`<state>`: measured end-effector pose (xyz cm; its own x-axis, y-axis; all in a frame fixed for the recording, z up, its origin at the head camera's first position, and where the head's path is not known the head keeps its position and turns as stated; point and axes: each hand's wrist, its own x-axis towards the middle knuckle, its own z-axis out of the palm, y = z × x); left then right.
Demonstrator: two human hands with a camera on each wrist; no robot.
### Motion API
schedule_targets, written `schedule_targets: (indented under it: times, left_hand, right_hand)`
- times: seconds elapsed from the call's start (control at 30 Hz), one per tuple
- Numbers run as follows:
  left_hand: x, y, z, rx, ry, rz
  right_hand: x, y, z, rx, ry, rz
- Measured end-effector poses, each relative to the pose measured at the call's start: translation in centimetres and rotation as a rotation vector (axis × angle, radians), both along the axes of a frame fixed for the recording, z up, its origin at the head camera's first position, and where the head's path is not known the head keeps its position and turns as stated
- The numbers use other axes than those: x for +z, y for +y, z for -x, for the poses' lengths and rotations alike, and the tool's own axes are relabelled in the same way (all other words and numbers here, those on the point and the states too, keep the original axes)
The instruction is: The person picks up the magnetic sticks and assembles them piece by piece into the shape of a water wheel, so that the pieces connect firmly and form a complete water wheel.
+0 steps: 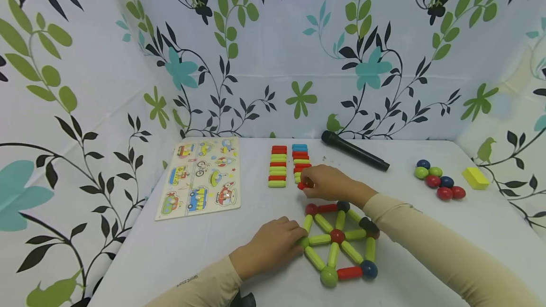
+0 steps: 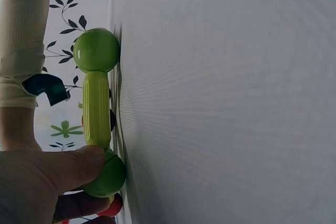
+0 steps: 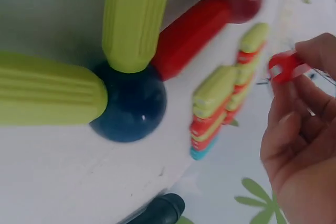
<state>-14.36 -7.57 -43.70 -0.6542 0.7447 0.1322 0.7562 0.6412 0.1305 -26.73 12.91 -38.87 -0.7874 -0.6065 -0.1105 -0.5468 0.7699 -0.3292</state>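
Observation:
My right hand [image 1: 328, 183] pinches a short red stick [image 3: 285, 66] between thumb and fingers, at the near end of the right column of sticks [image 1: 301, 160]. My left hand [image 1: 273, 243] grips a green ball [image 2: 107, 174] on the left side of a wheel-like frame, its thumb lying on the ball. The frame has a red ball [image 1: 337, 236] at its middle, with yellow-green sticks running out to balls around the rim. Red sticks [image 1: 350, 273] also join some rim balls. A dark blue ball [image 3: 131, 103] shows large in the right wrist view.
A second column of red and yellow-green sticks [image 1: 278, 165] lies left of the first. A wooden picture puzzle board [image 1: 198, 179] is at the left. A black microphone [image 1: 356, 150] lies at the back. Several loose balls [image 1: 432, 181] and a yellow block [image 1: 475, 178] sit at the right.

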Motion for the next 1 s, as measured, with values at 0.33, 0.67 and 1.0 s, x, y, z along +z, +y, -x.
schedule_targets:
  times: [0.33, 0.67, 1.0]
  left_hand:
    - [0.3, -0.1, -0.1, 0.01, -0.009, 0.0]
    - [0.2, 0.0, 0.0, 0.012, -0.023, 0.0]
    - [-0.3, 0.0, 0.1, 0.005, -0.014, -0.008]
  right_hand:
    - [2.7, 5.6, -5.2, 0.057, -0.201, 0.248]
    - [1.6, 7.8, -7.8, 0.042, -0.212, 0.222]
    - [0.3, 8.2, -8.6, 0.048, -0.225, 0.26]
